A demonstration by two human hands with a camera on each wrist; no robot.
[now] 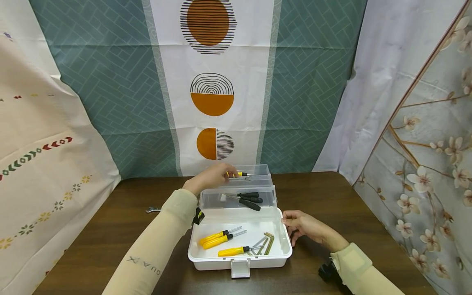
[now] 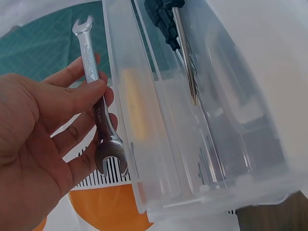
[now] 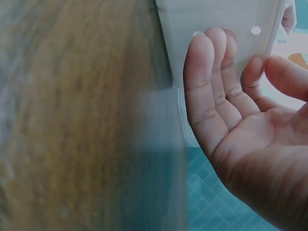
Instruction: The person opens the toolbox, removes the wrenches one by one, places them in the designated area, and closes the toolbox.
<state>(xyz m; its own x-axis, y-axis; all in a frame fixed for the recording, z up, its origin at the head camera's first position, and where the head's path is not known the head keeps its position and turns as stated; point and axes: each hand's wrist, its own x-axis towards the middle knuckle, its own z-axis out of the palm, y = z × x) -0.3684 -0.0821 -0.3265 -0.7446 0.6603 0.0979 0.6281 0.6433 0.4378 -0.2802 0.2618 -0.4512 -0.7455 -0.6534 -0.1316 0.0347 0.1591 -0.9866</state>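
A silver double open-ended wrench (image 2: 91, 62) is pinched between the thumb and fingers of my left hand (image 1: 214, 176). That hand is at the upper clear tray (image 1: 259, 169) of an opened white toolbox (image 1: 199, 262), and in the left wrist view the wrench is beside the tray wall. A yellow-handled screwdriver (image 1: 242, 174) lies in this tray. Below it, the second clear tray (image 1: 210, 200) holds several black-handled tools (image 1: 250, 204). My right hand (image 1: 306, 227) pinches the toolbox's right rim between thumb and index finger, its other fingers along the outer wall.
Inside the toolbox's base lie yellow-handled screwdrivers (image 1: 217, 241) and L-shaped hex keys (image 1: 270, 243). The front latch (image 1: 240, 269) hangs down. Another wrench (image 1: 152, 209) rests on the brown table (image 1: 136, 196), left of the box. Patterned curtains (image 1: 313, 102) hang behind.
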